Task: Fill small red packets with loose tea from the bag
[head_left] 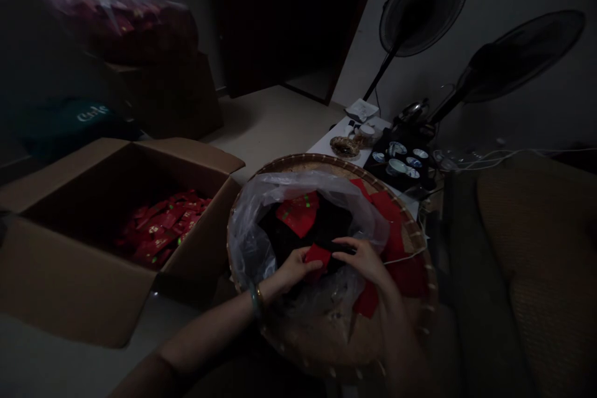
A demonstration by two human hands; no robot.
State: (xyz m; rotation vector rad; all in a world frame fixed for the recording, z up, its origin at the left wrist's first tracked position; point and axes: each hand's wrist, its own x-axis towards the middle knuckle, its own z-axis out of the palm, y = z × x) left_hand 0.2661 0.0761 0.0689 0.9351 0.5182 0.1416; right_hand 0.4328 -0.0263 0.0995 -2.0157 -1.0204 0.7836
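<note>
A small red packet (318, 257) is pinched between the thumb and fingers of my left hand (295, 268), above an open clear plastic bag (252, 249). My right hand (366, 259) is just right of the packet, thumb and forefinger apart with their tips close to its edge. The space between those fingers is dark, and I see nothing clearly held there. Dark loose stuff (334, 217), too dim to name, fills the bag. A larger red piece (299, 214) with green marks lies on top of it. The bag sits in a round woven bamboo tray (326, 348).
Flat red pieces (389, 214) lie along the tray's right side. An open cardboard box (69, 286) on the left holds many red packets (163, 227). Behind are a low table (324, 144) with cups (396, 166), two standing fans (424, 6) and a bulging plastic bag (121, 12).
</note>
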